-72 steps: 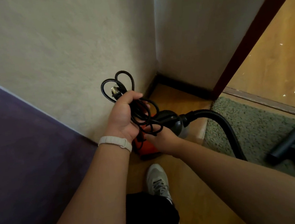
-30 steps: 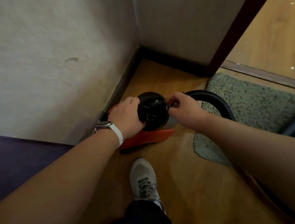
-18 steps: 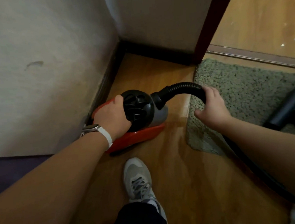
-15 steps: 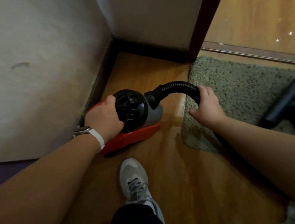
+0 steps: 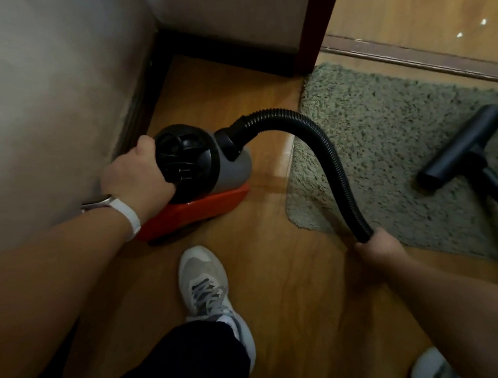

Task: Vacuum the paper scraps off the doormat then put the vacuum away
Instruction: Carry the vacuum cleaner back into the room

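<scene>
Underfoot, the wooden floor [image 5: 294, 289] fills most of the view. A pale wall [image 5: 41, 100] takes the 10 o'clock side and meets a second wall in a corner at 12 o'clock. The doormat [image 5: 387, 148], green and speckled, lies at 2 to 3 o'clock, its near corner just beside the vacuum.

The vacuum [image 5: 234, 166] sits on the floor just off centre at 10 o'clock, close along the wall's dark skirting, with a grey body, a black round end and a red base. Its ribbed hose [image 5: 325, 150] leaves the top, arches toward 1 o'clock and curves down over the doormat's edge to 4 o'clock. A black nozzle [image 5: 459, 145] on its tube lies on the doormat at 3 o'clock, well apart from the vacuum.

A grey shoe [image 5: 202, 279] stands at 6 o'clock. The left hand [image 5: 133, 177], at 9 o'clock, is clenched on the vacuum's black end, fingertips hidden behind it. The right hand [image 5: 377, 250], at 4 o'clock, is wrapped around the hose. A white band [image 5: 126, 210] circles the left wrist.
</scene>
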A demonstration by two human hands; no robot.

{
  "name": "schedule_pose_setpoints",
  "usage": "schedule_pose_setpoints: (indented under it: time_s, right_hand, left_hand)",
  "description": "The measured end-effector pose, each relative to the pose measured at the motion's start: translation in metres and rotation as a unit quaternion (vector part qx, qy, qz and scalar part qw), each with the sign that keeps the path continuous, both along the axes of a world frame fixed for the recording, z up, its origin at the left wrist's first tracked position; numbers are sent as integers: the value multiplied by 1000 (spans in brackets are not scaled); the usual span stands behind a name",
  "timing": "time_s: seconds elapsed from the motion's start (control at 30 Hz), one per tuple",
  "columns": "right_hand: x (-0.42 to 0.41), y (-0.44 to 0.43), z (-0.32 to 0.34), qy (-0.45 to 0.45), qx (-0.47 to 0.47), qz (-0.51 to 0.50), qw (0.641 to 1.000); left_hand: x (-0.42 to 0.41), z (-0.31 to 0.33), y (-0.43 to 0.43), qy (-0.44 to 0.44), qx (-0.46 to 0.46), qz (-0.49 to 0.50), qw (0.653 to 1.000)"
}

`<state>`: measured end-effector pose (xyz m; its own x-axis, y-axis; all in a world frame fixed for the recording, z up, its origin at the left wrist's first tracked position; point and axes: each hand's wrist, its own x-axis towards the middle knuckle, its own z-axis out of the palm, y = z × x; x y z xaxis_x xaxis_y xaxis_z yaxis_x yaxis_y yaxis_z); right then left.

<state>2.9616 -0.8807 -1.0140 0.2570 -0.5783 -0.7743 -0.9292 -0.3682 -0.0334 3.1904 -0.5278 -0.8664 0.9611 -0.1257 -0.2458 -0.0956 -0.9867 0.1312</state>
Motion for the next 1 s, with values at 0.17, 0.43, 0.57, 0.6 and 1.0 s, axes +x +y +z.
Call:
schedule_pose_setpoints:
  time_s: [0.17,0.43,0.57,0.6,1.0]
  right_hand:
    - [18,16,28,-112,20,-15,993]
    - [58,29,135,-217,-54,68,972]
    - [68,41,207,-279,-30,117,953]
    - [69,44,226,-296,-28,131,946]
    - [90,12,267,-394,40,101,913]
  left_hand:
    - [3,7,-3,8,16,-15,1000]
    - [-24,50,-7,50,-5,17,999]
    - [-40,108,-12,45,-123,96,987]
    - [-47,123,-16,46,-149,107,982]
    - [-88,135,-120,96,-358,202,907]
